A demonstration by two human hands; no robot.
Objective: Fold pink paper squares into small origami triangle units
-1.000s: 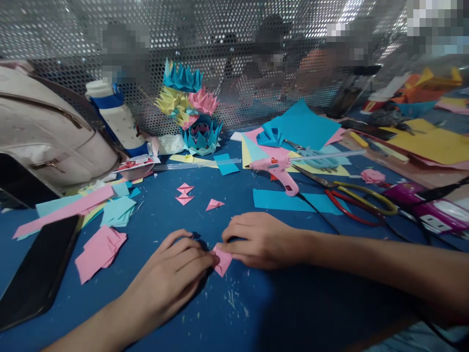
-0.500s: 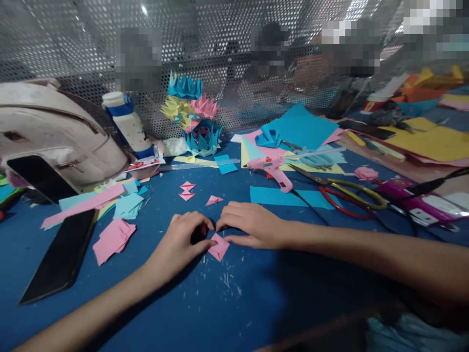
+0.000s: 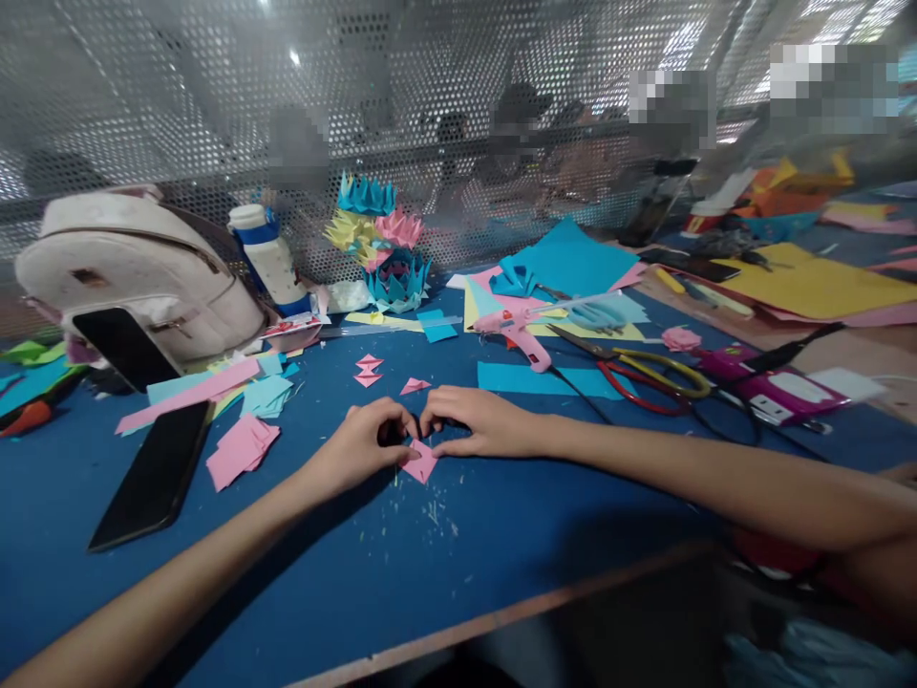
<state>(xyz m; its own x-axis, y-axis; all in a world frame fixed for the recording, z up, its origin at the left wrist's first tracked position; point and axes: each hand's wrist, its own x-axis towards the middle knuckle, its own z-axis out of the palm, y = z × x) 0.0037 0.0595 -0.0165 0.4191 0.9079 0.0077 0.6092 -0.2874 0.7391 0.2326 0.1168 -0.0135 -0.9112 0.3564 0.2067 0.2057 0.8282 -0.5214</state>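
A small folded pink paper [image 3: 421,462] lies on the blue table between my hands. My left hand [image 3: 373,438] curls over its left side, thumb tip on the paper and fingers bent down near its upper corner. From the right, my right hand [image 3: 477,420] reaches to the paper's upper right edge, thumb and bent fingertips touching at or near it. Just beyond are a small pink folded triangle [image 3: 415,385] and two more pink folded pieces [image 3: 368,371]. A stack of pink squares [image 3: 242,451] rests to the left.
A pink glue gun [image 3: 522,334], scissors [image 3: 645,373] and a blue strip [image 3: 551,378] lie beyond my right hand. Phone [image 3: 152,475], backpack [image 3: 143,277] and bottle [image 3: 270,258] stand or lie left. Paper flowers [image 3: 397,279] are stacked behind. The table edge [image 3: 458,629] is near.
The camera view has shifted, showing more of the near table edge. Both hands stay at the pink paper, with the fingers hardly changed.
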